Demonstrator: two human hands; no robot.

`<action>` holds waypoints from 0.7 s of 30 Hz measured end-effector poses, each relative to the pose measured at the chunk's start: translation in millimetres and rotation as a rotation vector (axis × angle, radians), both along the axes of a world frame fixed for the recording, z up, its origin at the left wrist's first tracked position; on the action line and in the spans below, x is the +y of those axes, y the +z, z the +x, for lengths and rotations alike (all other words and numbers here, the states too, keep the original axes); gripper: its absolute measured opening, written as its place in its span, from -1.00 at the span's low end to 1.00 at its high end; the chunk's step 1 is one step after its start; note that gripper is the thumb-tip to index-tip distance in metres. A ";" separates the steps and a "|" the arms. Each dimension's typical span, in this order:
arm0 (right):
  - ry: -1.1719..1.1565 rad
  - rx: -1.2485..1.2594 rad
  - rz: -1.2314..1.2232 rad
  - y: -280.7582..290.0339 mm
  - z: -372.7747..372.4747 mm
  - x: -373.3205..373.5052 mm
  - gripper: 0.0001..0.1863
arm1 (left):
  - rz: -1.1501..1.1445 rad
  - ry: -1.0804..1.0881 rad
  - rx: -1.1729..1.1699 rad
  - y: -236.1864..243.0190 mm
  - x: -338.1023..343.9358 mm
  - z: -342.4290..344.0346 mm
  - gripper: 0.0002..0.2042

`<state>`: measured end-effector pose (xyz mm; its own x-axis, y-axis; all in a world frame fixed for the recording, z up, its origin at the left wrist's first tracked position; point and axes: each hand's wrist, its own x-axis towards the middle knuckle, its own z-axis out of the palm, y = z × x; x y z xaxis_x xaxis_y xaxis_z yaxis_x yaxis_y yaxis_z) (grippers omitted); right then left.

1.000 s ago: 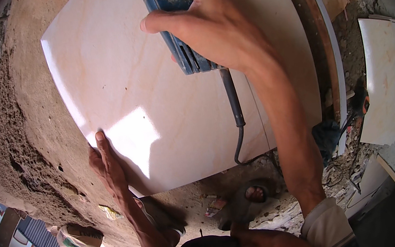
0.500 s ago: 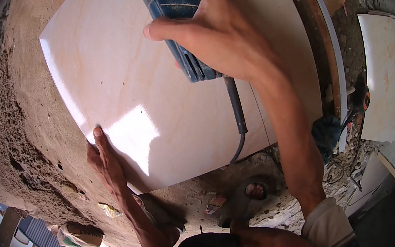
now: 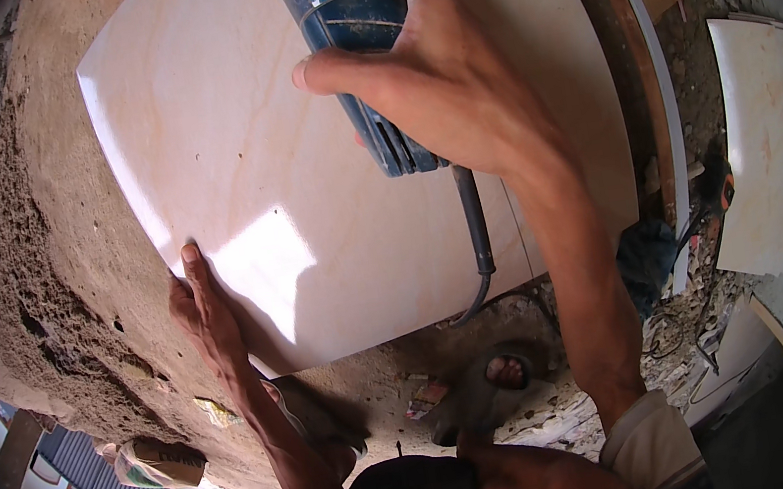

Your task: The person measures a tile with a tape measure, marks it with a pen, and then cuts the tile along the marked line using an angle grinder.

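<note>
A large cream floor tile [image 3: 190, 163] with faint veins lies in front of me, with a bright patch of sunlight on it. My right hand [image 3: 449, 86] is wrapped round the body of a blue corded angle grinder [image 3: 345, 21] above the tile; its front end is out of view at the top. The black cord [image 3: 477, 222] drops from its rear and runs over the tile's near edge. At the tile's left near edge, my left hand [image 3: 205, 306] grips with the thumb on top; its other fingers are partly hidden. A thin dark line [image 3: 516, 217] runs across the tile beside my right forearm.
A sand heap [image 3: 24, 266] rises on the left. Long narrow strips [image 3: 655, 87] lie along the right side, and stacked cream tiles [image 3: 758, 143] lie beyond them. A dark cloth [image 3: 649, 258] sits by the tile's right corner. My feet [image 3: 505, 374] are close to the near edge.
The grinder and my right hand have moved slightly toward me along the tile. My left hand keeps its grip on the edge, with a very slight shift.
</note>
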<state>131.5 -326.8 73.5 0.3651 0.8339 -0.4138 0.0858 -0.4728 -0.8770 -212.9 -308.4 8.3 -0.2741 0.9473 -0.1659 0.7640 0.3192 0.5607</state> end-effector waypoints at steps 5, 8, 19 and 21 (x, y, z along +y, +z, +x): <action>0.015 0.008 0.102 -33.1 1.5 -14.9 -0.61 | -0.039 0.020 0.032 -0.4 2.1 -4.7 -0.27; 0.003 0.008 0.124 -30.6 0.4 -20.3 -0.62 | -0.131 0.010 0.075 2.2 2.7 -7.6 -0.25; -0.012 -0.007 0.118 -25.3 -5.5 -33.7 -0.60 | -0.178 -0.015 0.118 0.8 4.4 -12.8 -0.13; 0.010 0.037 0.082 -23.8 -5.9 -37.0 -0.57 | -0.173 -0.007 0.116 0.5 4.5 -12.6 -0.13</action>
<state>125.6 -363.8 49.7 0.3422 0.8691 -0.3571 0.0575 -0.3987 -0.9153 -225.4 -303.9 8.8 -0.2940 0.9094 -0.2941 0.8228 0.3974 0.4062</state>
